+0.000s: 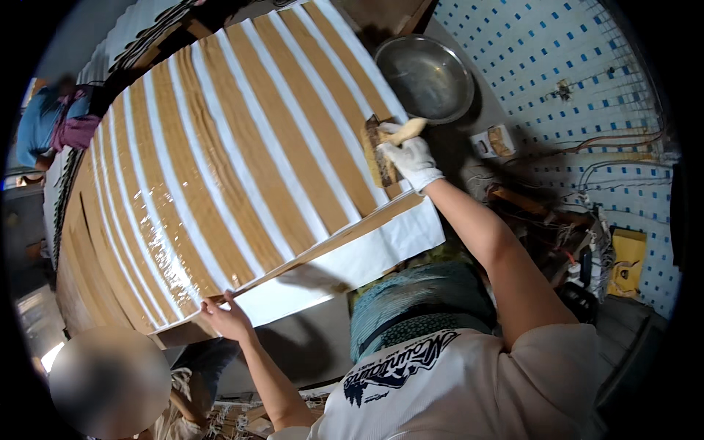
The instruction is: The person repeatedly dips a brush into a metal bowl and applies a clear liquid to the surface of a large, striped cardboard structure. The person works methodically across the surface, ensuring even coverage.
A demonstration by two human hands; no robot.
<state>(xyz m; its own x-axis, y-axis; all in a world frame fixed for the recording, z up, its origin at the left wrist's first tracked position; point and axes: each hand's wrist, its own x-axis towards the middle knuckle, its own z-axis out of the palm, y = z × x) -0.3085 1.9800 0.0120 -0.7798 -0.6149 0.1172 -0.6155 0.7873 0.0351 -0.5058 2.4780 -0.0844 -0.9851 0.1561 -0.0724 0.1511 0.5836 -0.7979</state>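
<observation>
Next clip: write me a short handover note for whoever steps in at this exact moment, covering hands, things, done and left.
Right hand, in a white glove, grips a wide wooden-handled brush on the sheet's right side.
Left hand, bare, presses the long thin wooden strip at the near edge.
White sheet carries long tan veneer strips; a round metal bowl sits beyond the brush.
Done: left strips look glossy, wet.
Left: strips nearer the brush look matte.

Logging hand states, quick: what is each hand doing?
Left hand: bare, fingers pressing the wooden strip.
Right hand: gloved, closed on a brush.
</observation>
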